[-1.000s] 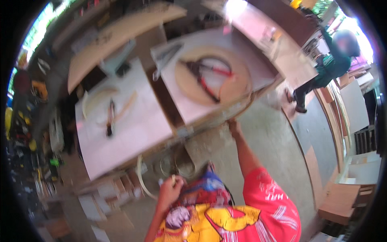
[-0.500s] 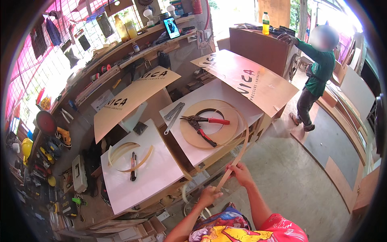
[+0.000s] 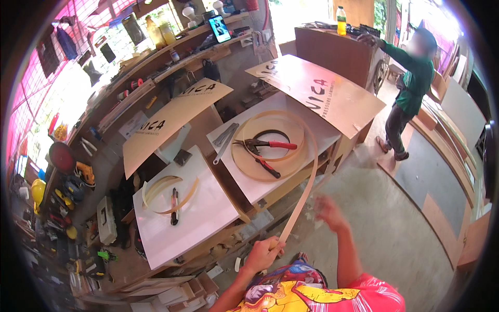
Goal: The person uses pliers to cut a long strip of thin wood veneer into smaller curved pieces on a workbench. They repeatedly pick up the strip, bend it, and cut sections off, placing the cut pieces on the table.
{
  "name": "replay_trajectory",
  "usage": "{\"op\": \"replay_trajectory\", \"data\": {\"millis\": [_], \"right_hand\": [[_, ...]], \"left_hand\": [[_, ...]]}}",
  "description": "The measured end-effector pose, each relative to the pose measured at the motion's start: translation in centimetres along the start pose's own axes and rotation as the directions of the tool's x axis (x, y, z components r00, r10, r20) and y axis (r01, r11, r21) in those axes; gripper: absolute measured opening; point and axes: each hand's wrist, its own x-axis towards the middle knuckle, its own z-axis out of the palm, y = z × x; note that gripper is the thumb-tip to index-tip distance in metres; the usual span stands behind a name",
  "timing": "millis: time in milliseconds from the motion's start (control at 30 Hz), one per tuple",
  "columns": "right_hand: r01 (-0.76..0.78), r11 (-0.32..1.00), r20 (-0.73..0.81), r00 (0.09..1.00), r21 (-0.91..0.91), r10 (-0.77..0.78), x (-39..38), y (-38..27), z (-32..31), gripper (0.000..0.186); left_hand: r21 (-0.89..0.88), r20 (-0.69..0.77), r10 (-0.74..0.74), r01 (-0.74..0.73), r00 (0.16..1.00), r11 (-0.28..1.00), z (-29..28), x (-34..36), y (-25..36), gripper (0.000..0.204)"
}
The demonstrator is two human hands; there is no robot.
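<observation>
A tan edge banding strip curves off a flat roll of edge banding on the right white board. The strip's near end is in my left hand, whose fingers are closed round it. Apart from the strip, to its right, is my right hand; motion smears its fingers, and nothing shows in it. Red-handled snips lie over the roll. Left of them are grey metal tools. Curved strip pieces and a utility knife rest on the left white board.
Two brown laminate sheets lean beyond the boards. A person in a green top stands at the right by a brown cabinet. Tools crowd the left side, including a yellow helmet. A lit phone stands on the shelf.
My right hand has let go of the strip and moved right. The strip now bows in a wider arc, and loops of it rise over the roll. My left hand still grips its end.
</observation>
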Motion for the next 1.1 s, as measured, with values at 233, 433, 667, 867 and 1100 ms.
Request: {"op": "replay_trajectory", "data": {"millis": [233, 433, 667, 867, 1100], "right_hand": [[0.492, 0.819, 0.559, 0.784, -0.293, -0.271, -5.3, 8.7, 13.9, 0.04], [0.135, 0.976, 0.51, 0.86, -0.172, -0.029, -7.4, -1.6, 11.7, 0.021], [0.017, 0.887, 0.024, 0.999, 0.461, -0.032, -4.1, -5.1, 4.0, 0.023], [0.097, 0.788, -0.32, 0.938, 0.608, 0.131, -0.5, -8.7, -4.7, 0.032], [-0.306, 0.901, 0.032, 0.943, -0.307, 0.331, 2.3, -13.6, -6.0, 0.049]], "left_hand": [[-0.019, 0.157, 0.019, -0.016, 0.987, 1.0, -0.2, 5.6, 5.4, 0.029], [-0.135, 0.215, -0.172, 0.204, 0.961, 0.97, -4.9, 3.3, 2.6, 0.038], [0.021, 0.543, -0.166, 0.184, 0.823, 0.983, -2.4, -1.9, -4.8, 0.043], [0.536, -0.28, -0.094, 0.237, 0.955, 0.81, -6.1, -6.0, 4.6, 0.027], [0.591, -0.602, 0.224, 0.239, 0.767, 0.77, -10.1, -3.1, 5.7, 0.017]]}}
